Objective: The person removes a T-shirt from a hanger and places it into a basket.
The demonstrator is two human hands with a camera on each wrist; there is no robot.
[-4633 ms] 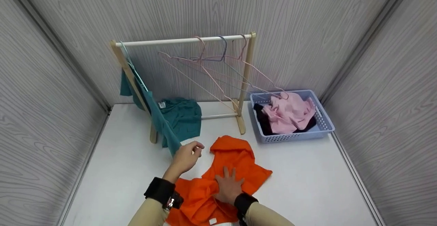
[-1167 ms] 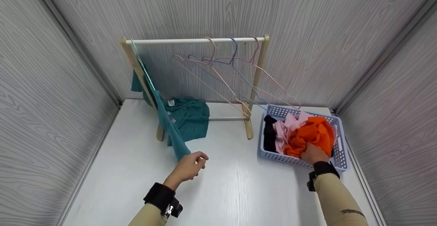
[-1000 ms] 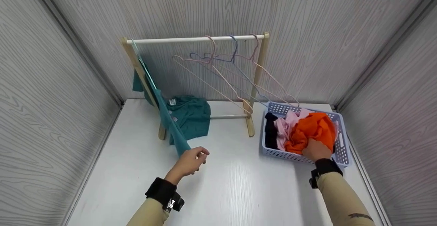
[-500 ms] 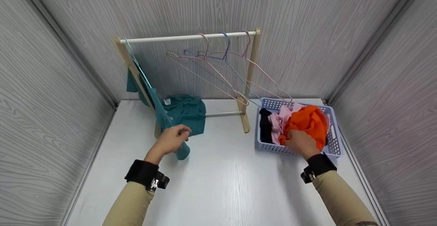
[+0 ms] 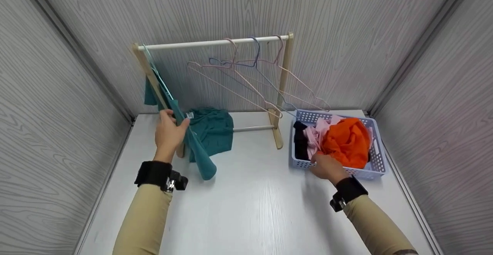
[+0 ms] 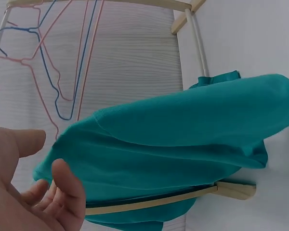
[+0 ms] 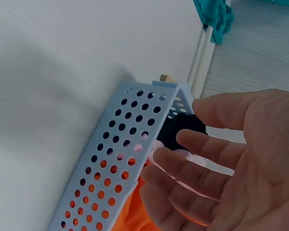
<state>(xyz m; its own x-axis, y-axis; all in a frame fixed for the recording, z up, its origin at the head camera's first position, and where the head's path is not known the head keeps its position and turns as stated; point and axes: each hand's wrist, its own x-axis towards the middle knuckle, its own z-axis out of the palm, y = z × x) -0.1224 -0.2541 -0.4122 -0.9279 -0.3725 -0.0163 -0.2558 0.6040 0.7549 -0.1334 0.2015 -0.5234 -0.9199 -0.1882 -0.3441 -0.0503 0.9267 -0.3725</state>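
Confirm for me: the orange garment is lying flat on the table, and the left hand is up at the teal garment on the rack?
Not quite. The orange garment is bunched in the blue basket, as the head view shows. The left hand is indeed at the teal garment on the rack.

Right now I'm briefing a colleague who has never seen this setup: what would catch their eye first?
The bright orange garment piled in the pale blue basket at the table's right, with the open right hand at the basket's near edge. Next, the teal garment hanging from the left end of the wooden rack, where the left hand grips it. Empty wire hangers dangle from the rail.
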